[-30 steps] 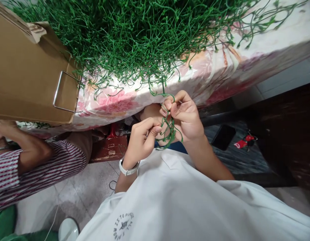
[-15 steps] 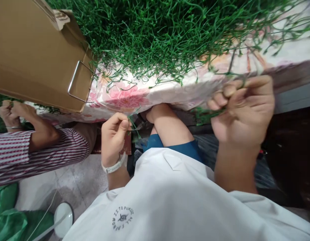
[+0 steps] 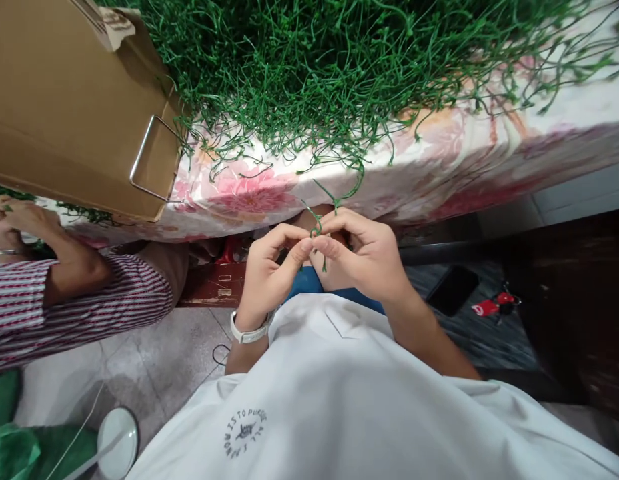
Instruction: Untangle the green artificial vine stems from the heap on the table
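Note:
My left hand [image 3: 275, 270] and my right hand [image 3: 367, 252] meet above my lap, thumbs nearly touching. Between their fingertips is a thin green plant sprig [image 3: 315, 230], pinched from both sides. Further green stems [image 3: 347, 195] rise from my right hand's fingers toward the table edge, and short ends dangle below the thumbs. Whether it is one sprig or more is hard to tell. Just beyond lies a large tangled heap of green sprigs [image 3: 309, 80] on a floral tablecloth [image 3: 254, 190].
At left stands a cardboard box [image 3: 64, 113] with a bent metal wire handle [image 3: 144, 157]. Another person's hands [image 3: 27, 220] work beside it, below a striped sleeve. On the right, a phone [image 3: 452, 290] and red-tagged keys [image 3: 494, 305] lie on a dark surface.
My hands were wide apart and have come together in the middle. The right hand moved left and down from the table edge, and both now pinch the green sprig.

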Motion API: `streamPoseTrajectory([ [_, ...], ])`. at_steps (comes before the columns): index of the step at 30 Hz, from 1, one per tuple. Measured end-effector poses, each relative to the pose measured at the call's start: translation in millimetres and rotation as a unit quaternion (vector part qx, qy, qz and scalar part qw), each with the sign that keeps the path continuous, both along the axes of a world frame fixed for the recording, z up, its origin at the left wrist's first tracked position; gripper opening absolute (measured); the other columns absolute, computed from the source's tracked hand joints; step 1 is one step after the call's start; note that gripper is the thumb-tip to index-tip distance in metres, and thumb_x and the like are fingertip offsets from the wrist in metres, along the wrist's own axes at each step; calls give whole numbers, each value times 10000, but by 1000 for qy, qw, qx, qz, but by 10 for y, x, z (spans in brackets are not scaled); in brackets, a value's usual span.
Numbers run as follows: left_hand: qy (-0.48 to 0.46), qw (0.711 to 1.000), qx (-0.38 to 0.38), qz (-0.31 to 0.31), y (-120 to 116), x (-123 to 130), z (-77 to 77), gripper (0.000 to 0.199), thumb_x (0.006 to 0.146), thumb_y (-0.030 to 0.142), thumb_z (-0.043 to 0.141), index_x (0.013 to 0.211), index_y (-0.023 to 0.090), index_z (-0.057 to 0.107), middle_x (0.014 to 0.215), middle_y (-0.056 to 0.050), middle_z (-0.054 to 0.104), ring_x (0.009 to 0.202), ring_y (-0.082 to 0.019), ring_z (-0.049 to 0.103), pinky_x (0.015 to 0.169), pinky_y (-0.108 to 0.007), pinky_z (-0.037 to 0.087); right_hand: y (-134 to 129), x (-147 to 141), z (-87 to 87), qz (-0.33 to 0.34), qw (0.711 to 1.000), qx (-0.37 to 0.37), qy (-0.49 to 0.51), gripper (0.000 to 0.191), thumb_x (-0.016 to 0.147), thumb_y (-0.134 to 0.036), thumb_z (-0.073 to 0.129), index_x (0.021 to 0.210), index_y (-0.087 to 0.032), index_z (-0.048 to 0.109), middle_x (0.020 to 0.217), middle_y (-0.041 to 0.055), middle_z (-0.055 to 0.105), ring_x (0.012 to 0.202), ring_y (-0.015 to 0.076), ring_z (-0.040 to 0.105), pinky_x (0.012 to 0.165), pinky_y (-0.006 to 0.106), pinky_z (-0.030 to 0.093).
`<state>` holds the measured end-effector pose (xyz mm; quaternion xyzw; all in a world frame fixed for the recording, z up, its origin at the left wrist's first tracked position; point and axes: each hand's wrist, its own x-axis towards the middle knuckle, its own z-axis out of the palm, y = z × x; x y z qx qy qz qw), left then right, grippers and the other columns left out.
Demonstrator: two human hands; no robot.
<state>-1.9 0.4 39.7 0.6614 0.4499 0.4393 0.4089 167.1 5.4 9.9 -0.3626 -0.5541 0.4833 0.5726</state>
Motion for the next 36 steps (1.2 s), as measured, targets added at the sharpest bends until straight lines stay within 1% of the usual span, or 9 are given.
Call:
streamPoseTrajectory([
  [3,84,985,147,42,18,7,-19,119,930,118,672,849,202,694,828,-8,725,777,-141,663,730,-266,498,11,31,-32,2,998,45,-47,266,974,-403,693,786,-215,675,777,25,630,753,168,565,680,307,413],
  [6,193,931,298,90,40,-24,-19,243,828,-21,598,824,206,685,786,-1,738,775,-163,683,777,-316,477,14,86,-67,47,989,105,-95,270,1025,-351,610,793,-211,622,734,10,584,695,152,528,647,303,374],
  [13,231,875,408,119,48,-74,12,291,783,-18,607,843,245,715,754,19,750,748,-186,705,815,-371,494,-36,147,-52,103,973,145,-146,243,1056,-260,496,819,-224,537,744,7,523,684,157,482,651,309,331],
  [20,133,939,302,91,74,-13,47,213,836,24,624,794,223,689,862,6,793,892,-203,735,878,-399,573,-14,136,97,66,951,174,-245,211,1036,-218,526,826,-213,545,754,17,579,699,152,507,664,286,355],
  [23,183,902,348,176,128,-259,106,250,770,-26,597,741,205,688,730,29,733,800,-179,709,839,-373,549,-14,307,102,117,940,202,-249,242,1000,-149,529,767,-209,553,706,6,568,663,143,501,628,273,359],
  [26,172,856,365,324,167,-587,176,209,781,-2,639,768,189,724,714,27,692,689,-134,640,683,-310,486,-29,533,52,87,957,164,-223,261,983,-134,562,732,-207,564,641,-24,525,573,111,466,567,254,356],
  [29,127,870,336,337,315,-794,201,68,899,184,713,836,189,738,755,24,683,697,-126,654,661,-308,497,-41,619,7,10,984,76,-160,184,987,-229,635,803,-210,646,662,-21,598,573,112,532,571,248,411],
  [33,190,850,347,348,933,-906,166,109,988,232,652,954,179,742,939,-14,725,949,-183,672,911,-404,515,-30,468,36,17,996,24,-79,209,982,-339,666,829,-202,704,702,1,655,596,121,568,564,246,440],
  [36,337,880,216,258,1365,-893,163,342,945,124,696,1283,176,684,1394,-64,673,1441,-285,466,1254,-576,195,-22,342,70,38,999,1,-39,206,995,-346,649,871,-195,714,740,8,687,605,117,592,552,236,449],
])
